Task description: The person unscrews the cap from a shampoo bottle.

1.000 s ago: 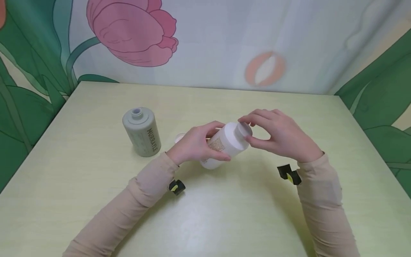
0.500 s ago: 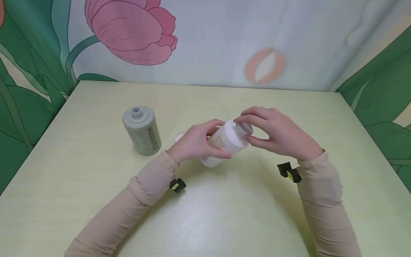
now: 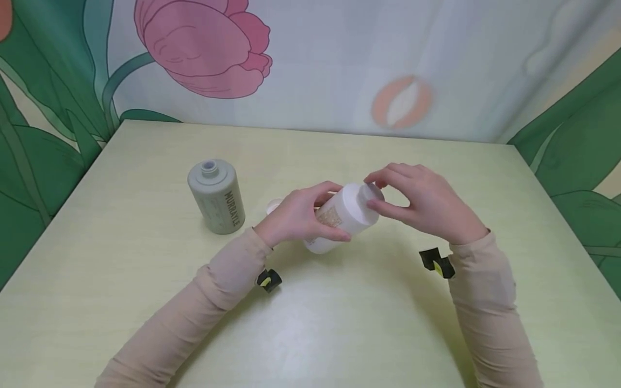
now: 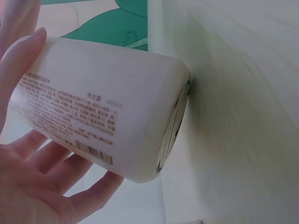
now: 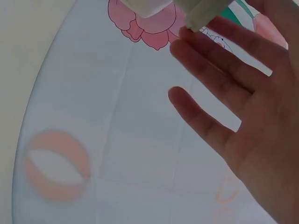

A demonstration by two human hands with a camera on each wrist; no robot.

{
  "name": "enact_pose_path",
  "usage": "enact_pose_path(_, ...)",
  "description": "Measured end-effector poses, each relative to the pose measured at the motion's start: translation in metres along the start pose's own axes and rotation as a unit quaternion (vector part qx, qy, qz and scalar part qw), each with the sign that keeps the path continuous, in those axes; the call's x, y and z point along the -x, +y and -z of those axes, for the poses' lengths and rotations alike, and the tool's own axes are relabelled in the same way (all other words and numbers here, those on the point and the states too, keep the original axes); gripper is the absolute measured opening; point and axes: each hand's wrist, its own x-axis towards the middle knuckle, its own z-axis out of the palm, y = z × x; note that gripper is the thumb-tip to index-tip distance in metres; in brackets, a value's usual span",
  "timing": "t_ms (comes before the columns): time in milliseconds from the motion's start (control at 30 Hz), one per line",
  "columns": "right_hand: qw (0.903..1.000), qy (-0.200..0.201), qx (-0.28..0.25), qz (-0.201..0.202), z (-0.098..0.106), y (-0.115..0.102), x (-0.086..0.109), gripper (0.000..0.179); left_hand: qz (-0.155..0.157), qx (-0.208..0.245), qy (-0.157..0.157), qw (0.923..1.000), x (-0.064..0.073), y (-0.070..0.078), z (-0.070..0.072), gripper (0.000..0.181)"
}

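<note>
In the head view my left hand (image 3: 301,215) grips a white bottle (image 3: 345,207) round its body, thumb on the near side. The bottle leans, its capped end pointing up and right. Brown print and a barcode show on the bottle (image 4: 112,93) in the left wrist view, where its base edge is near or on the tabletop; contact is hard to tell. With thumb and fingertips my right hand (image 3: 427,205) pinches the white cap (image 3: 371,199). In the right wrist view the cap (image 5: 208,11) is at the top edge, and the lower fingers are extended away from it.
A grey-green bottle (image 3: 216,198) marked MURRAYLE stands upright to the left, its narrow neck uncapped. Behind my left wrist lies a small white round piece (image 3: 274,205), mostly hidden. A flower-printed curtain (image 3: 320,64) hangs behind the table's (image 3: 310,323) far edge.
My right thumb and fingers have shifted round the cap, the thumb now higher across its end. The left hand and the white bottle stay almost in place.
</note>
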Motion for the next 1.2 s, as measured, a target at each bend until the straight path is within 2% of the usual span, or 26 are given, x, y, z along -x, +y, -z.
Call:
enact_pose_path(133, 0.9990, -0.004, -0.025, 0.036, 0.0027, 0.0008, -0.0001, 0.035, 0.002, 0.004, -0.001, 1.0000, 0.0008, 0.0005, 0.0011, 0.070)
enact_pose_path(200, 0.9992, -0.003, -0.028, 0.028, 0.0039, 0.0006, -0.0012, 0.037, 0.001, 0.004, -0.001, 1.0000, 0.0010, 0.0010, 0.0016, 0.069)
enact_pose_path(333, 0.9997, 0.002, -0.016, -0.017, 0.0032, 0.0008, -0.0015, 0.035, -0.003, 0.005, 0.000, 1.0000, 0.0002, 0.0011, 0.0015, 0.069)
enact_pose_path(433, 0.9997, 0.002, -0.009, -0.023, 0.0021, 0.0013, -0.0008, 0.031, -0.004, 0.004, -0.001, 1.0000, -0.0004, 0.0011, 0.0010, 0.069)
enact_pose_path(533, 0.9997, -0.006, -0.025, 0.004, 0.0023, 0.0021, -0.0009, 0.028, -0.004, 0.004, -0.003, 1.0000, -0.0008, 0.0011, 0.0010, 0.069)
enact_pose_path(667, 0.9980, -0.020, -0.049, 0.035, 0.0036, 0.0026, -0.0013, 0.033, -0.005, 0.003, -0.002, 1.0000, -0.0010, 0.0014, 0.0017, 0.069)
enact_pose_path(900, 0.9990, -0.022, -0.032, -0.024, 0.0025, 0.0026, -0.0001, 0.035, 0.001, 0.009, -0.003, 1.0000, 0.0007, 0.0018, 0.0017, 0.069)
enact_pose_path(967, 0.9992, -0.018, -0.024, -0.024, 0.0020, 0.0027, -0.0001, 0.033, 0.000, 0.010, -0.002, 1.0000, 0.0013, 0.0020, 0.0014, 0.069)
enact_pose_path(1200, 0.9975, -0.007, -0.044, 0.055, 0.0033, 0.0046, -0.0008, 0.032, 0.006, 0.011, -0.003, 0.9999, 0.0015, 0.0017, 0.0015, 0.069)
